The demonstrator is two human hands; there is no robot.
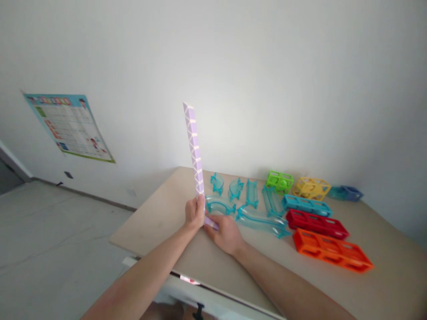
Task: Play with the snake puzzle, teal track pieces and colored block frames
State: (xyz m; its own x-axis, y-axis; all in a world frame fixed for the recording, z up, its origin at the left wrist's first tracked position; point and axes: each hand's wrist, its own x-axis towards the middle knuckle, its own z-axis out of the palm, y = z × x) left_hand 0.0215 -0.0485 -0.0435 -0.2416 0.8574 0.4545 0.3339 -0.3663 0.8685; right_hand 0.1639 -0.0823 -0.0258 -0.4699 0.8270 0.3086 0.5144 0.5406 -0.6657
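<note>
A long purple-and-white snake puzzle point(194, 144) of wedge segments rises almost upright over the table, leaning slightly left at its top. My left hand point(195, 210) is closed around it near the bottom of the upright stretch. Just right of that, my right hand point(225, 232) grips a short lower stretch that bends away to the right. The two hands touch or nearly touch, and the bend between them is partly hidden by fingers. Behind my hands lies a clear blue curved track piece point(220, 205).
More clear blue track pieces point(262, 221) lie on the wooden table point(156, 213). To the right are frame blocks in orange point(332, 251), red point(316, 223), blue point(307, 205), yellow point(311, 188) and green point(279, 181). A poster point(71, 126) hangs on the wall.
</note>
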